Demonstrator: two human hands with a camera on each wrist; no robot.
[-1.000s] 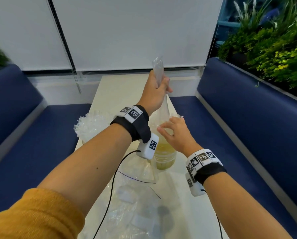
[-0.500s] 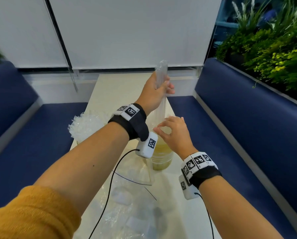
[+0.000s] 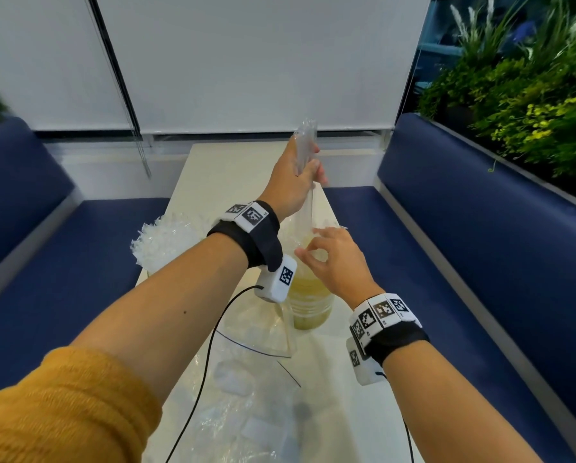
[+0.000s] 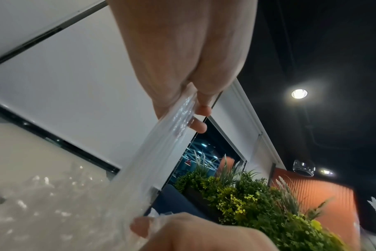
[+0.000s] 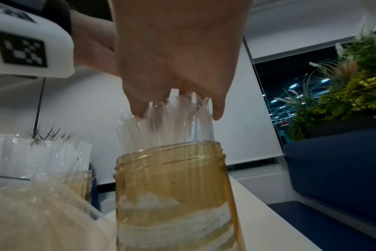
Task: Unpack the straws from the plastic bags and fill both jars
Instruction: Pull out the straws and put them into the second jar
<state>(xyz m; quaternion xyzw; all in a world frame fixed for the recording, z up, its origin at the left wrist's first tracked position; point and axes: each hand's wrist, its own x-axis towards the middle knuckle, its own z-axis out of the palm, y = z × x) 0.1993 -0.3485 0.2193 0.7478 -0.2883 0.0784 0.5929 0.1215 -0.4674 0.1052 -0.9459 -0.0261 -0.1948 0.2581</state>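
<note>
My left hand point(image 3: 296, 182) is raised above the table and grips the gathered top of a clear plastic bag point(image 3: 305, 152), which hangs stretched down to the amber jar point(image 3: 310, 305). In the left wrist view the bag point(image 4: 161, 152) runs taut from the left hand point(image 4: 193, 101) toward the right hand's fingers point(image 4: 144, 227). My right hand point(image 3: 330, 259) is over the jar's mouth, its fingers curled round the tops of the clear straws point(image 5: 172, 122) that stand in the jar point(image 5: 172, 195). A second jar point(image 5: 75, 183), full of clear straws point(image 3: 166, 242), stands to the left.
Empty clear plastic bags point(image 3: 246, 412) lie crumpled on the near part of the white table point(image 3: 363, 412). Blue bench seats point(image 3: 480, 245) flank the table on both sides. Green plants point(image 3: 530, 105) stand behind the right bench. A black cable point(image 3: 213, 345) hangs from my left wrist.
The left hand has kept the bag lifted, with only a slight shift. The right hand stays at the jar's mouth on the straw tops.
</note>
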